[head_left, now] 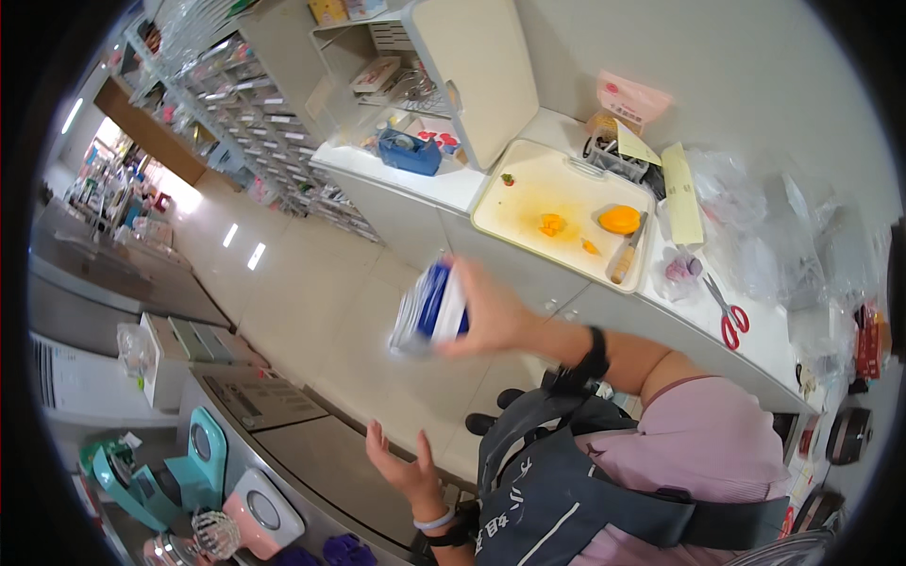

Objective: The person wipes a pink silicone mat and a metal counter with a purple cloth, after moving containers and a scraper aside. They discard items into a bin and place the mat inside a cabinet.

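Observation:
A blue-and-white carton-like package [433, 307], smeared by motion, is gripped in my right hand [486, 311]. It is held above the floor, in front of the counter's cabinet doors. My left hand [411, 467] is empty, its fingers spread, beside the steel worktop. On the counter lies a cream cutting board [519, 193] with a piece of peeled mango [619, 220], small orange chunks [551, 224] and a wooden-handled knife [624, 259]. Neither hand touches these.
Red-handled scissors [729, 316] and plastic bags [746, 203] lie right of the board. A second board [491, 75] leans upright behind it, near a blue tape dispenser [409, 153]. Teal [203, 453] and pink [267, 514] mixers stand at lower left. Drawer shelves [269, 113] line the aisle.

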{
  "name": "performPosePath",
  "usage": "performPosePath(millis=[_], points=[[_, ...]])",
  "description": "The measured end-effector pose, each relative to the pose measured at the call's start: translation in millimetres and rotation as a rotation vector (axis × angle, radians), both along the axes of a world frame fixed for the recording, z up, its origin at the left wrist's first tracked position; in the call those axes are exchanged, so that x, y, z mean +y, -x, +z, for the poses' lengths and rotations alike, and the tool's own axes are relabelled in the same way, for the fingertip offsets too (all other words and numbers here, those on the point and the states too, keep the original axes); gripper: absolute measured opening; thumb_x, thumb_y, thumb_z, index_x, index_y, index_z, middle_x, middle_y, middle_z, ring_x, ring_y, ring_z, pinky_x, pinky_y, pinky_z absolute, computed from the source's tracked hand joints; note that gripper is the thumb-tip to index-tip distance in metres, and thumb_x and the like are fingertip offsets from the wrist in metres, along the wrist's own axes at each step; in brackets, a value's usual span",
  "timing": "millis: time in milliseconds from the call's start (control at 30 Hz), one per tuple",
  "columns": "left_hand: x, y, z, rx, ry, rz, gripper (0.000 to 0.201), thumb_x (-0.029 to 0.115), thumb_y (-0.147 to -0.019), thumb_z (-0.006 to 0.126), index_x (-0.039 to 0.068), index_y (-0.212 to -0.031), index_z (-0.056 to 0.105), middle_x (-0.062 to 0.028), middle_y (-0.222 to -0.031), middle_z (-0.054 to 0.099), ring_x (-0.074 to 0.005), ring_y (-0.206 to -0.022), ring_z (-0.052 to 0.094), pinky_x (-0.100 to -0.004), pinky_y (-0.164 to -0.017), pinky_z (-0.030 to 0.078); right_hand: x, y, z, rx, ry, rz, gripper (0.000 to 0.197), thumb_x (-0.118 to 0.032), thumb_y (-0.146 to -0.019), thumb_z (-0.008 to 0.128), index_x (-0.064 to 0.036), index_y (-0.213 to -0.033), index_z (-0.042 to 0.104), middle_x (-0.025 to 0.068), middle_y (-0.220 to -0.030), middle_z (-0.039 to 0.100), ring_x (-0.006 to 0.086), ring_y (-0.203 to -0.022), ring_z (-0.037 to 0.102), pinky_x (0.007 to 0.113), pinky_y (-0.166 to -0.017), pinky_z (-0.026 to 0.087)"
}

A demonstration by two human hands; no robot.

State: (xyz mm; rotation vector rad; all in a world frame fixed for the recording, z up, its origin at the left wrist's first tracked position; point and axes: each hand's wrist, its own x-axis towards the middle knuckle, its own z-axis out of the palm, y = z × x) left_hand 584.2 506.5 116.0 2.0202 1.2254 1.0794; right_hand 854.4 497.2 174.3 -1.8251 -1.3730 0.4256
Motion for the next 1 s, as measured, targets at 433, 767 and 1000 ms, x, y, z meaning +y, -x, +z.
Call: performPosePath(millis=[433,767,1000], points=[[33,82,-62,0.107,0.522,-0.015,0.043,0.005,-0.076,0.066,-0.001,-0.115,0.049,-0.0136,-0.103,0.057,-0.0183,-0.078,0.06,-0.0296,-0.072,0.048,36,-305,74,-0.317,0.232,-0.888,0.083,-0.057,-0.055,0.069,0.0123,-0.099,0.057,0.0247,-0.098,0.061,0.0357,-0.091,0.06,0.039,-0.079,0.049],[26,51,-61,0.06,0.607,0.068,0.033,0.006,-0.081,0.062,-0.003,-0.111,0.052,-0.0116,-0.093,0.061,-0.0159,-0.078,0.059,-0.0274,-0.07,0.048,77,-399,20,-0.318,0.533,-0.692,0.093,-0.064,-0.057,0.062,0.0115,-0.11,0.053,0.0261,-0.107,0.058,0.0363,-0.101,0.056,0.037,-0.087,0.044],[17,9,-67,0.02,0.56,0.121,0.02,0.008,-0.088,0.054,-0.003,-0.104,0.056,-0.0106,-0.091,0.063,-0.0149,-0.078,0.06,-0.0268,-0.069,0.048,67,-441,1,-0.71,0.56,-0.772,0.09,-0.073,-0.071,0.044,0.0039,-0.116,0.052,0.027,-0.11,0.055,0.0408,-0.108,0.049,0.043,-0.092,0.038]])
